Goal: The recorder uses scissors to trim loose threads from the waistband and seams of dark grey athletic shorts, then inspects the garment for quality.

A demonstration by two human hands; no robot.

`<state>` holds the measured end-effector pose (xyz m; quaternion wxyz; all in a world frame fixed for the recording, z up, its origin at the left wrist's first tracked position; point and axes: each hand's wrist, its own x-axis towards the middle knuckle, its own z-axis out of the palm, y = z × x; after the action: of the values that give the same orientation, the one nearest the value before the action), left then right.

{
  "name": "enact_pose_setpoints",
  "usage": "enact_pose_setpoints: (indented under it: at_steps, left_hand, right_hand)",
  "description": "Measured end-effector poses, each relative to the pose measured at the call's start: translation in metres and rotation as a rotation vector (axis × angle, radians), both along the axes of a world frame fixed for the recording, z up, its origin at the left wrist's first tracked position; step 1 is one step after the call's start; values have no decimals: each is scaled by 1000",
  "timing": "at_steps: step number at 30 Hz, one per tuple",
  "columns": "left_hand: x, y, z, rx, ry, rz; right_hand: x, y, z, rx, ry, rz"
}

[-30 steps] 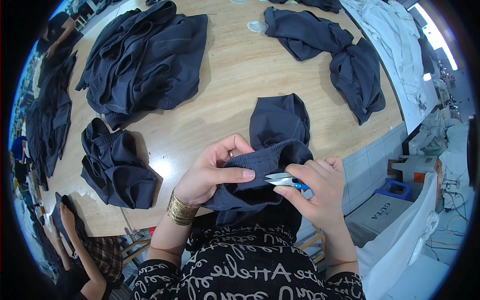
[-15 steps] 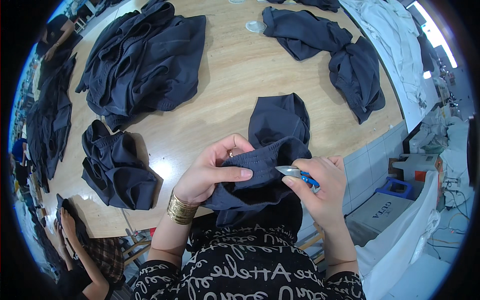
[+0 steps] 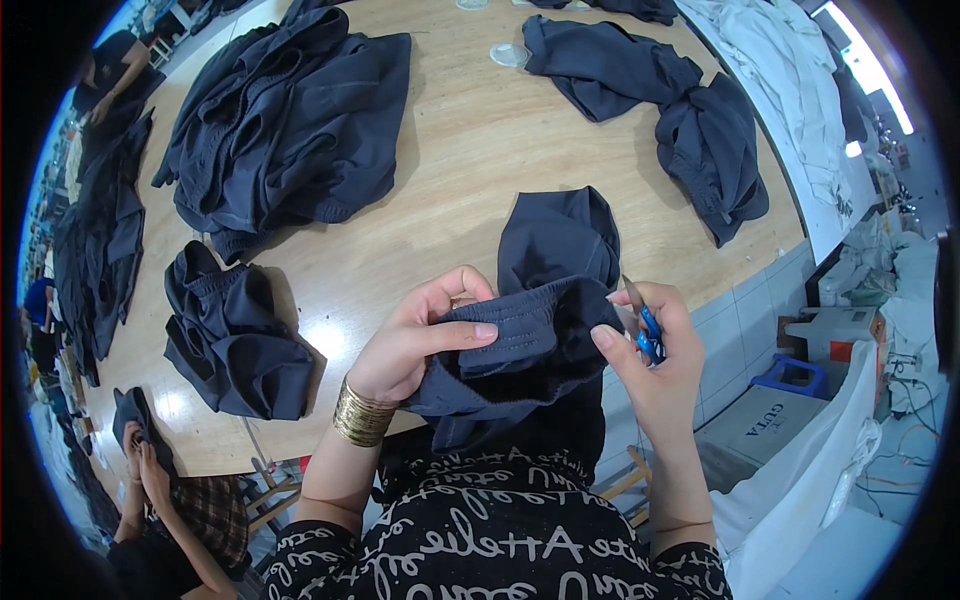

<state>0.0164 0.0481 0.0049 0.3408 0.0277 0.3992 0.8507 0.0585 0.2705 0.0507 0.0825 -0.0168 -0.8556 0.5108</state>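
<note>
The left hand (image 3: pixel 420 335) pinches the stitched waistband of a dark navy garment (image 3: pixel 540 320), thumb on top, fingers curled beneath. The right hand (image 3: pixel 655 360) is closed on small blue-handled snips (image 3: pixel 645 325), blade tip pointing up and away, with its thumb against the garment's edge. The waistband runs left to right between the hands; the rest trails away onto the wooden table (image 3: pixel 470 150).

Pale wooden table (image 3: pixel 470 170) fills my view from 9 to 1 o'clock. Grey tiled floor (image 3: pixel 745 330) at 3 o'clock, with a blue plastic stool (image 3: pixel 800 375). Bright strip light (image 3: pixel 865 70) glares at 2 o'clock.
</note>
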Motion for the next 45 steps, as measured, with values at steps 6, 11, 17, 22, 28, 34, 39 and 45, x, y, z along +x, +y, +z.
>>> enact_pose_setpoints:
  at_steps: [6,11,17,22,28,34,39,45]
  left_hand:
    - [0,0,0,-5,6,4]
    - [1,1,-1,2,-1,11]
    - [2,6,8,-32,35,-31]
    - [-1,4,14,-672,648,-114]
    - [-20,-25,17,-864,704,250]
    - [-34,-52,18,-696,520,326]
    - [-38,-59,6,-383,329,232]
    - [-32,-59,-4,-343,162,330]
  right_hand:
    - [-2,4,-3,52,-18,76]
    - [-1,5,-3,65,-50,122]
    - [-15,-10,4,42,129,279]
    - [-28,5,-2,10,15,304]
    - [-38,29,28,-114,149,-84]
    - [-33,37,27,-357,77,-286]
    - [-30,43,20,-495,-27,-295]
    - [-28,47,17,-518,-62,-305]
